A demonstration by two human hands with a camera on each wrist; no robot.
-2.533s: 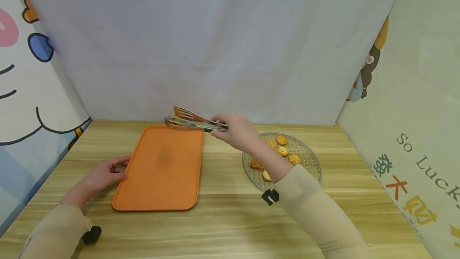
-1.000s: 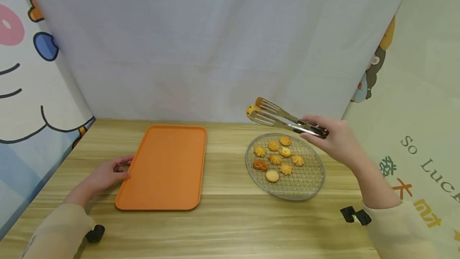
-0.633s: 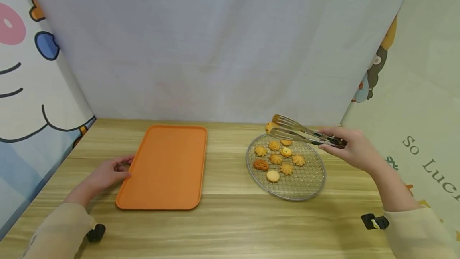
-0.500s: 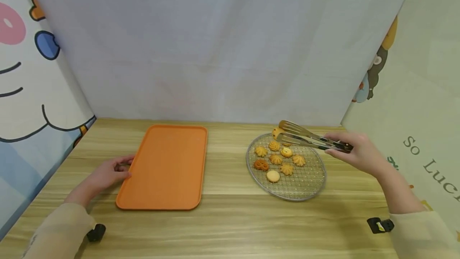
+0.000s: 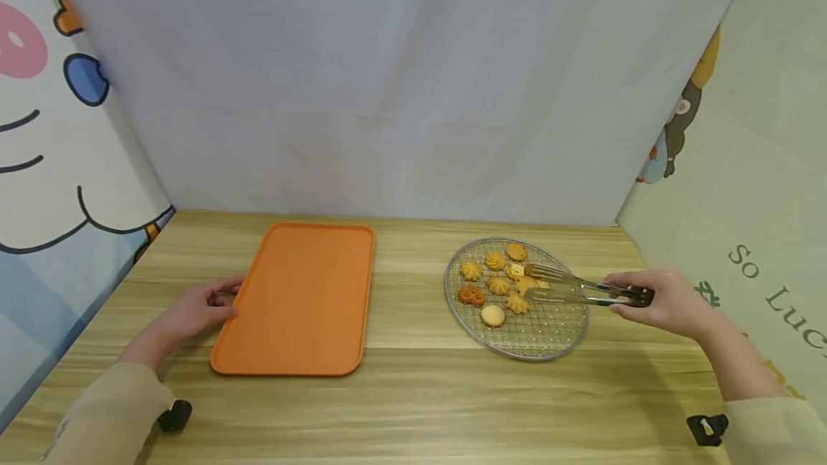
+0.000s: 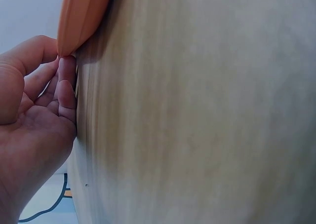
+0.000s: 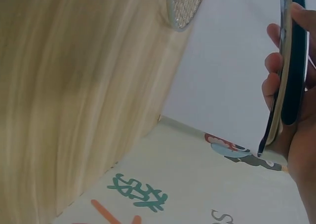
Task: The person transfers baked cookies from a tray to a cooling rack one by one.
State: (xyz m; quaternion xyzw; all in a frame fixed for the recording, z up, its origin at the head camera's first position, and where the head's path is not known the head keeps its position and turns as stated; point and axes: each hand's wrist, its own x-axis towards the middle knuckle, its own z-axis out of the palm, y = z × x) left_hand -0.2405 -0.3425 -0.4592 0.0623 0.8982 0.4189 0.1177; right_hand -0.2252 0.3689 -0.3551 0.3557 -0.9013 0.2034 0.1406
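My right hand (image 5: 668, 303) grips a pair of metal tongs (image 7: 291, 61) by the dark-sided handles. The slotted ends of the tongs reach over a round wire rack (image 5: 555, 339) on the right, in the head view. Between those ends is a round golden cookie (image 5: 526, 284), partly hidden; whether it touches the rack I cannot tell. Several other cookies lie on the rack, among them a brown pretzel-shaped cookie (image 5: 471, 296) and a pale round cookie (image 5: 492, 316). My left hand (image 5: 194, 314) pinches the left rim of a bare orange tray (image 5: 297, 300) between thumb and fingers.
Both tray and rack lie on a wood-grain table (image 5: 413, 393), with a strip of tabletop between them. A pale curtain (image 5: 400, 92) closes off the back. Printed panels stand at the left and right sides.
My right hand has carried the tongs from over the tray rightward, then down over the rack, with the dotted round cookie between their ends. My left hand has stayed at the tray's rim.
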